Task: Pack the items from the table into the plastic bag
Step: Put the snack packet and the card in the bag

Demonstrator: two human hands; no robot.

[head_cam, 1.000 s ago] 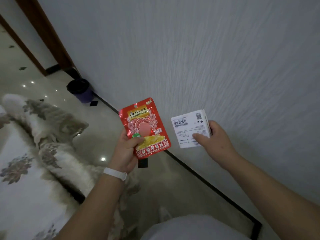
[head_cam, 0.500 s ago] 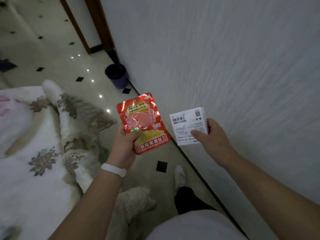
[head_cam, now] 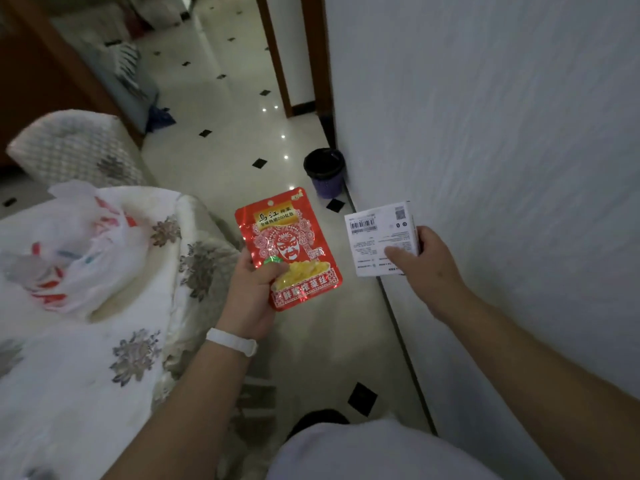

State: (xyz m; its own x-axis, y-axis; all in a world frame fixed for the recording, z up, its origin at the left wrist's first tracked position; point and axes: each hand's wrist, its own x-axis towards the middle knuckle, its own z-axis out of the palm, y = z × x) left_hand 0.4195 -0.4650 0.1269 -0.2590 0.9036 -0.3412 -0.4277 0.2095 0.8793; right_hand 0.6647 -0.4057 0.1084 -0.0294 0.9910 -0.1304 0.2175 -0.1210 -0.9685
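Observation:
My left hand (head_cam: 254, 287) grips a red foil snack packet (head_cam: 289, 242) by its lower left edge and holds it upright over the floor. A small white box (head_cam: 375, 239) with a barcode label is held in my right hand (head_cam: 420, 261), close to the white wall. A crumpled white plastic bag (head_cam: 74, 247) with red and blue print lies to the left, on a surface covered with a white flowered cloth (head_cam: 104, 368). Both hands are well to the right of the bag, apart from it.
The white wall (head_cam: 502, 168) runs along the right. A dark waste bin (head_cam: 325, 173) stands on the glossy tiled floor by the wall. A cushioned seat (head_cam: 76, 147) and a doorway lie further back. My legs show at the bottom.
The view has swung left and away from the wall, bringing the plastic bag and more of the cloth-covered surface into sight. Both hands keep their items and stay about the same distance apart.

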